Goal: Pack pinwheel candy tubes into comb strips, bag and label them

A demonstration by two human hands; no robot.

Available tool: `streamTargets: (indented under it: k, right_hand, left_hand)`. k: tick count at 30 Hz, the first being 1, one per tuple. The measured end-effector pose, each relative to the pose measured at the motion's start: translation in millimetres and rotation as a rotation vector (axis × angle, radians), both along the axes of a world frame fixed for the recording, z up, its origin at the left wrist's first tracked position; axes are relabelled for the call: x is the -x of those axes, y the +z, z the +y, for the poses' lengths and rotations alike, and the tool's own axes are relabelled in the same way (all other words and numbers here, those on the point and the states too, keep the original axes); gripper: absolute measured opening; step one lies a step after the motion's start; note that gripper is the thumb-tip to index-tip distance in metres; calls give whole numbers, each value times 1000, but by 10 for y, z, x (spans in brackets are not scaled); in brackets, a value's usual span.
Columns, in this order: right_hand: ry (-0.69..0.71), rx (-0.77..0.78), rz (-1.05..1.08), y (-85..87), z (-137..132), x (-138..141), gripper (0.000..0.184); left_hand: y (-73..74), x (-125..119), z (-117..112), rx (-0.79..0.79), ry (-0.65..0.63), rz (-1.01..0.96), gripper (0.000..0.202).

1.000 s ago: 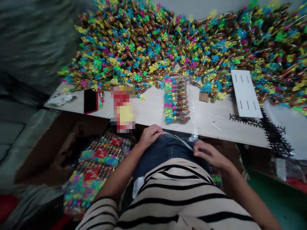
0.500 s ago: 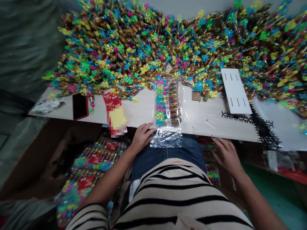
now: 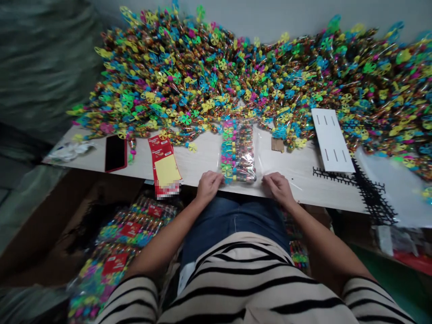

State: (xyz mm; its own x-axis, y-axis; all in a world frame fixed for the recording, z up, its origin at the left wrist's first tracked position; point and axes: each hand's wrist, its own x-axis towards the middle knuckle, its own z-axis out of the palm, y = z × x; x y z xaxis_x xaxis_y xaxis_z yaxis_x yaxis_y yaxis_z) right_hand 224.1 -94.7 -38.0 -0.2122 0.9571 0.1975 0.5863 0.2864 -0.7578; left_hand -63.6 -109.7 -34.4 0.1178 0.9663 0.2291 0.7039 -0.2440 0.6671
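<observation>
A clear plastic bag (image 3: 258,153) lies flat in front of me, holding a row of candy-filled tubes (image 3: 245,150) with coloured fan tops (image 3: 227,150) along their left side. My left hand (image 3: 209,185) is closed at the bag's near left corner, thumb and fingers pinched on the plastic. At the near right corner, my right hand (image 3: 278,186) is also closed, its fingertips pinching the bag's edge. Exactly how much plastic lies between the fingers is hidden.
A big heap of fan-topped candy tubes (image 3: 202,76) covers the back of the table (image 3: 195,166). Red cards (image 3: 160,148), a yellow pad (image 3: 168,171) and a phone (image 3: 115,153) lie left. At right are a slotted white board (image 3: 332,139) and black toothed strips (image 3: 373,193). Packed bags (image 3: 114,265) sit below.
My right hand has come in from the table's right edge to the bag's right corner and closed. My left hand has closed at the left corner. The bag's overhanging flap no longer shows.
</observation>
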Motion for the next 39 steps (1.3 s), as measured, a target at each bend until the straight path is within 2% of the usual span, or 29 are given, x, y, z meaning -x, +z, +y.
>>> streamTargets:
  k: [2, 5, 8, 12, 15, 18, 20, 22, 24, 25, 26, 28, 31, 33, 35, 36, 38, 39]
  right_hand:
    - [-96, 85, -16, -22, 47, 65, 49]
    - [-177, 66, -192, -51, 126, 145, 49]
    - [-179, 14, -367, -58, 205, 219, 37]
    - [-119, 94, -532, -24, 325, 244, 24]
    - [-160, 84, -543, 41, 403, 93, 11]
    - [-275, -91, -408, 155, 409, -89, 25]
    - [-209, -239, -298, 243, 346, -81, 33]
    - [-21, -338, -293, 304, 242, 92, 49]
    - [174, -376, -405, 304, 136, 386, 62]
    - [227, -377, -472, 278, 95, 544, 64]
    - [239, -373, -524, 238, 69, 686, 65]
    - [171, -375, -550, 139, 61, 874, 60]
    - [59, -440, -372, 46, 138, 822, 43]
    - [18, -435, -143, 79, 205, 602, 33]
    - [-152, -346, 138, 195, 244, 320, 32]
    - [-278, -286, 284, 274, 246, 178, 34]
    - [-496, -130, 552, 442, 217, -73, 34]
    - [-556, -43, 659, 515, 189, -171, 34]
  left_hand:
    - [44, -111, 99, 88, 151, 127, 45]
    - [105, -245, 238, 208, 279, 324, 43]
    - [165, -299, 338, 316, 337, 424, 37]
    - [227, -247, 384, 425, 360, 456, 25]
    - [247, -153, 352, 437, 387, 358, 30]
    - [247, -80, 324, 452, 413, 248, 37]
    - [234, -66, 346, 505, 403, 214, 39]
    - [210, -73, 401, 546, 386, 201, 38]
    - [183, -90, 463, 555, 361, 143, 37]
    - [175, -103, 487, 564, 347, 61, 37]
    - [174, -120, 500, 587, 325, -65, 37]
    - [206, -182, 496, 664, 260, -403, 39]
    - [340, -364, 442, 743, 134, -804, 41]
    - [459, -504, 419, 715, 22, -903, 42]
    - [555, -582, 430, 572, -9, -923, 44]
    - [581, -578, 445, 455, 39, -914, 44]
    - [577, -478, 474, 198, 251, -836, 47]
    - [546, -391, 476, 103, 352, -786, 53]
